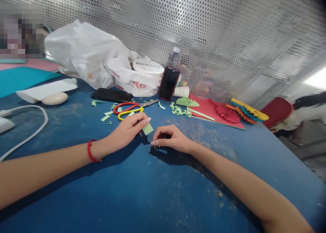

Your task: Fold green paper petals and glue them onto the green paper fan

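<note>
My left hand (128, 131), with a red band on its wrist, pinches a small piece of light green paper (148, 128) between thumb and fingers, just above the blue table (142, 192). My right hand (170, 139) rests on the table close beside it, fingers curled under, apparently touching nothing; what is under the fingers is hidden. Scissors (128, 109) with red and yellow handles lie just beyond my left hand, among green paper scraps (105, 117).
A black phone (111, 95) lies flat; another phone (168, 83) leans upright against a bottle (174, 57). White plastic bags (96, 59) sit behind. Red paper (211, 112), a red rosette (227, 114) and a multicoloured fan (248, 112) lie at right. A white cable (30, 134) curves at left.
</note>
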Motion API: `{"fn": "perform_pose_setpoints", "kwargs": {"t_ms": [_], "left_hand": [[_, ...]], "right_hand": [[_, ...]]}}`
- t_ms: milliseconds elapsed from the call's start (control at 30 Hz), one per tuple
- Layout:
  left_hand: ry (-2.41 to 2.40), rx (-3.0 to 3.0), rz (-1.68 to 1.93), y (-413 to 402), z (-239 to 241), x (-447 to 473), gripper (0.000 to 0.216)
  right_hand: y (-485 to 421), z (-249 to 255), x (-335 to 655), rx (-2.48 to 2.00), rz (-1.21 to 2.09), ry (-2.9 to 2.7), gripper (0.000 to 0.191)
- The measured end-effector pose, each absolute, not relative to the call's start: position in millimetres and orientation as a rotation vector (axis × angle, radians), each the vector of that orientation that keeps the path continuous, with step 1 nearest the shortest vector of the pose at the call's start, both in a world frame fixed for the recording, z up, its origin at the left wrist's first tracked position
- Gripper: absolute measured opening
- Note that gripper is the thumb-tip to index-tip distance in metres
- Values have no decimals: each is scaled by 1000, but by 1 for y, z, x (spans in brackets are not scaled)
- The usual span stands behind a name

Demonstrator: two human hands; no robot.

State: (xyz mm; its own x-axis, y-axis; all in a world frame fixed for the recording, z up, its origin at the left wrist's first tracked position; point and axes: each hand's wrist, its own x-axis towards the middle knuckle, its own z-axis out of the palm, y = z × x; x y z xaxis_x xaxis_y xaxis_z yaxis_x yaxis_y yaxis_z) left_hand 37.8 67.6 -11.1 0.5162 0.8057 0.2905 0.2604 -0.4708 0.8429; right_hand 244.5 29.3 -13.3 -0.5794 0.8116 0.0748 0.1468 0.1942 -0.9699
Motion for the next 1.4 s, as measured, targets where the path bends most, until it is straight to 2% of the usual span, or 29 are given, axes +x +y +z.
{"fn": "perform_pose_setpoints", "kwargs": {"t_ms": [333, 867, 1133, 1400], "left_hand": [[848, 2092, 836, 73, -15, 38, 40], [843, 2080, 814, 74, -14, 39, 42], [862, 2058, 789, 69, -14, 40, 41], [865, 2081, 812, 64, -13, 38, 37]], "right_hand": [[32, -16, 245, -931, 1388, -1790, 40], [35, -23, 242, -1042, 1234, -1671, 49], [35, -22, 243, -1019, 1211, -1832, 35], [34, -21, 242, -981, 1268, -1793, 39]]}}
